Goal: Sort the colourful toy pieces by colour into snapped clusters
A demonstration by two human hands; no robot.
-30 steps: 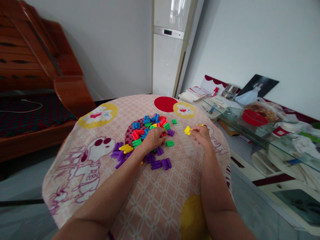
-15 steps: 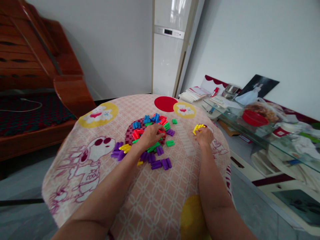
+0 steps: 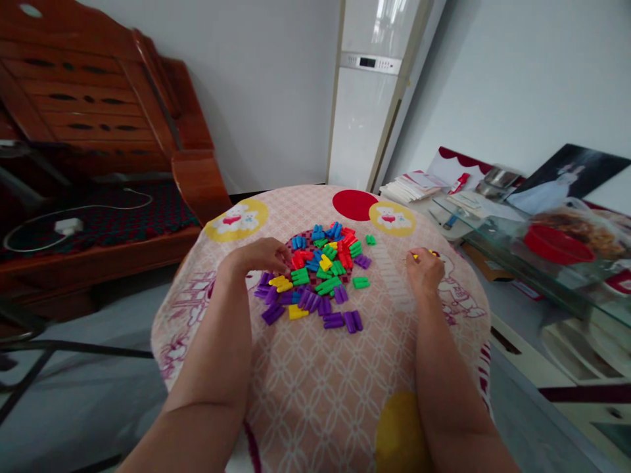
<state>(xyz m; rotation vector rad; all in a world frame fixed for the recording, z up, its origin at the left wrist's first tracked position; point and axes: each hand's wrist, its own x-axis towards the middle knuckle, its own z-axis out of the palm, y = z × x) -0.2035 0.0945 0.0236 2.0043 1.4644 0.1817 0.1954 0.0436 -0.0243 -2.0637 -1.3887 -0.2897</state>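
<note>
A pile of small plastic building pieces, each like joined stubby tubes, lies mid-table. Within it are red pieces (image 3: 345, 246), green pieces (image 3: 329, 286), blue pieces (image 3: 299, 243) and purple pieces (image 3: 309, 300). My left hand (image 3: 263, 255) hovers at the pile's left edge, fingers curved and apart, with nothing visible in them. Closest to it is a yellow piece (image 3: 280, 284). Farther right, my right hand (image 3: 426, 268) rests low over the cloth, its fingers closed around yellow building pieces (image 3: 417, 256). Most of those are hidden behind the hand.
A patterned cloth (image 3: 305, 394) covers the round table. To the right stands a glass-topped cabinet (image 3: 513, 263) bearing a red bowl (image 3: 557, 244), papers (image 3: 409, 187) and a metal pot (image 3: 497, 179). A wooden bench (image 3: 197, 177) is at the left.
My left hand has moved left, off the middle of the pile to its edge, uncovering pieces. My right hand stays by the yellow pieces, which it now covers more. The view has turned left.
</note>
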